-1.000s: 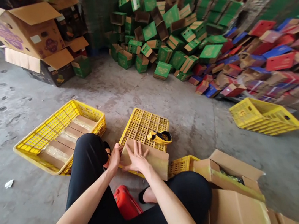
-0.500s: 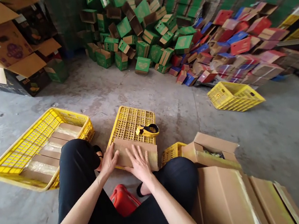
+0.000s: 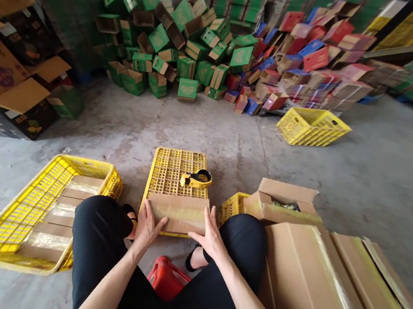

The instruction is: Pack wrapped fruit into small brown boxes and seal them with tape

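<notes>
A long brown cardboard box (image 3: 180, 211) lies on an upturned yellow plastic crate (image 3: 166, 166), with shiny tape along its top. At the box's left end, my left hand (image 3: 148, 229) grips the edge, fingers along the side and thumb over the top. My right hand (image 3: 211, 236) holds the opposite end, fingers against the side and thumb near the front edge. Just beyond the box, a yellow and black tape dispenser (image 3: 194, 182) rests on the crate. The underside of the box is hidden.
Left of my knee stands a yellow crate (image 3: 112, 180) with several taped boxes. An open carton (image 3: 258, 206) and larger cartons (image 3: 301, 271) sit at my right. Something red (image 3: 165, 279) lies between my legs. Green boxes (image 3: 187, 88) are piled ahead; another yellow crate (image 3: 311, 128) stands right.
My right hand has moved from flat on the box's top to its right end. My left hand now wraps the left end. A tape strip shows on top; the view has shifted slightly.
</notes>
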